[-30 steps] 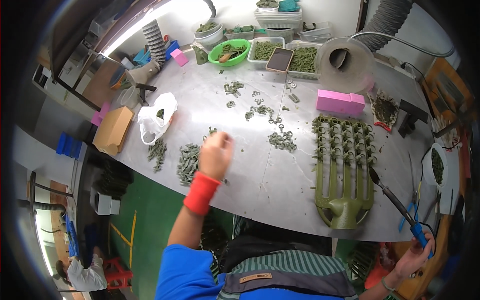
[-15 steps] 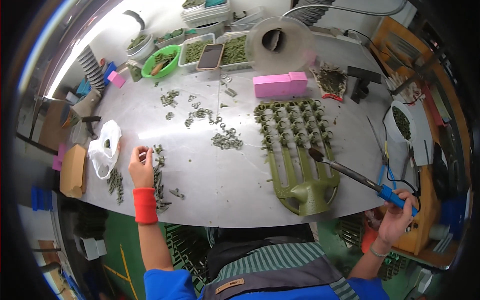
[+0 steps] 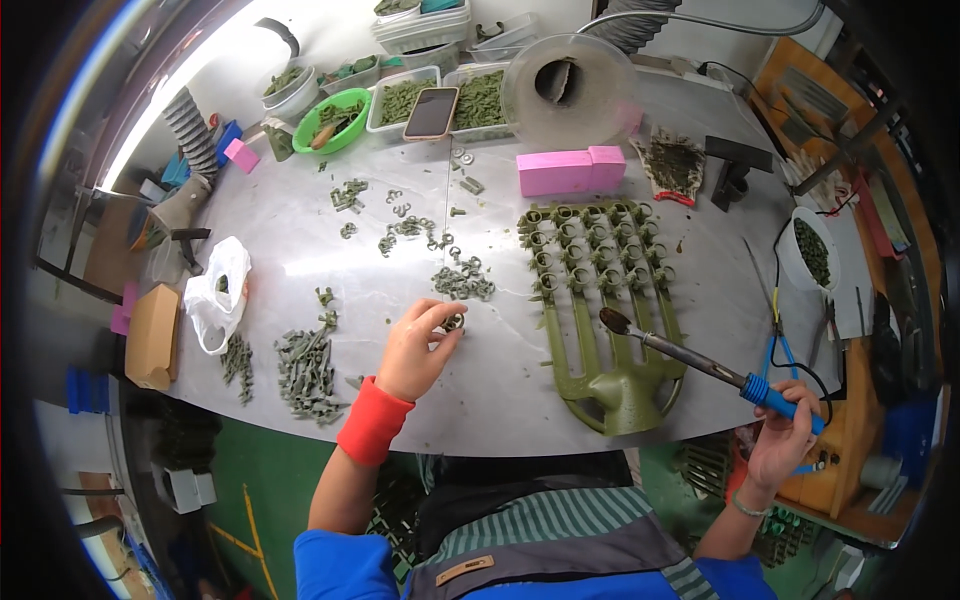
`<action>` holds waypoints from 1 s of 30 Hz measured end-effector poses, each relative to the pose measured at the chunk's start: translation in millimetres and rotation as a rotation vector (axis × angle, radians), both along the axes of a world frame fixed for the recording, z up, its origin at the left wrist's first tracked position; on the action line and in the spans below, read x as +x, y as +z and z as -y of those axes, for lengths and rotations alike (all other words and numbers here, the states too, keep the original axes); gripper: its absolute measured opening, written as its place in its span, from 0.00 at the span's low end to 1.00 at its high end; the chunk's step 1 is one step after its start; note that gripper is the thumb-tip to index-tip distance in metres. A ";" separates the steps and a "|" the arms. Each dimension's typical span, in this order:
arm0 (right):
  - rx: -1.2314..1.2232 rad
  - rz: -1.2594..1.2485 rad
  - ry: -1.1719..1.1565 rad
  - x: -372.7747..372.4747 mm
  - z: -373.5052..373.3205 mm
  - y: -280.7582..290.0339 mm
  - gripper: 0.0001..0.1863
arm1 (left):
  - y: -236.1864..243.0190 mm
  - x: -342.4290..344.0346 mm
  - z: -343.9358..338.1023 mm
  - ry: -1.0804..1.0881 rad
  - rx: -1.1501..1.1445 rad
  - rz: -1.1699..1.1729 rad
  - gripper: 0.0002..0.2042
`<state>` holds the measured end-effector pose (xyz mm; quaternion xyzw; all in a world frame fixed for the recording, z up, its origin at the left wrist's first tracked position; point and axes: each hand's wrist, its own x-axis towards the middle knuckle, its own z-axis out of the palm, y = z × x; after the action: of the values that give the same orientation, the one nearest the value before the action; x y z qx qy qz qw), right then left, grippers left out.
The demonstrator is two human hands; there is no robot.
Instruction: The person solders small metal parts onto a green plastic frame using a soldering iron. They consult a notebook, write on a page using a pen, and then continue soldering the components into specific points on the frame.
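Note:
My left hand (image 3: 415, 345), above the middle of the table's front half, pinches a small dark green ring-shaped piece (image 3: 453, 322) between thumb and fingers. Its wrist wears a red band. At the right, my right hand (image 3: 783, 440) grips the blue handle of a soldering iron (image 3: 700, 363), whose broad, darkened tip points left. That tip hangs over the prongs of a green fork-shaped wax tree (image 3: 618, 395). Rows of ring-topped green pieces (image 3: 590, 245) cover the tree's far end. Beyond my left hand lies a heap of loose green rings (image 3: 462, 278); left of it, a pile of green strips (image 3: 306, 372).
At the back stand a green bowl (image 3: 331, 122), tubs of green pieces (image 3: 484, 103) with a phone (image 3: 432, 113), and a wide duct mouth (image 3: 565, 90). A pink block (image 3: 571, 171) and stained glove (image 3: 671, 165) lie beyond the tree. A white bag (image 3: 218, 295) sits left.
My left hand has moved right from the strip pile to the table's middle, with a small green piece now visible in its fingers. The iron's tip has shifted slightly left and down.

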<state>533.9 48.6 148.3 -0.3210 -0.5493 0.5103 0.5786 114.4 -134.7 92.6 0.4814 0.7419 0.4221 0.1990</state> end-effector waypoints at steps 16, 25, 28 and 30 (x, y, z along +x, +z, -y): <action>0.023 0.021 0.056 -12.1 1.5 0.4 0.12 | -2.8 -35.9 18.4 0.251 -0.020 -0.152 0.14; 0.028 0.018 0.076 -17.4 3.8 2.4 0.12 | -2.2 -11.4 -0.9 0.110 -0.003 -0.067 0.15; 0.028 0.028 0.060 -16.6 4.1 1.7 0.12 | -6.5 -20.3 2.3 0.129 -0.022 -0.087 0.14; 0.027 0.040 0.048 -15.4 4.0 1.1 0.12 | -8.4 -32.0 4.7 0.152 -0.046 -0.124 0.13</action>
<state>518.5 44.6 149.4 -0.3102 -0.5750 0.5100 0.5594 82.3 -139.4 84.2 0.4443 0.7967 0.3882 0.1314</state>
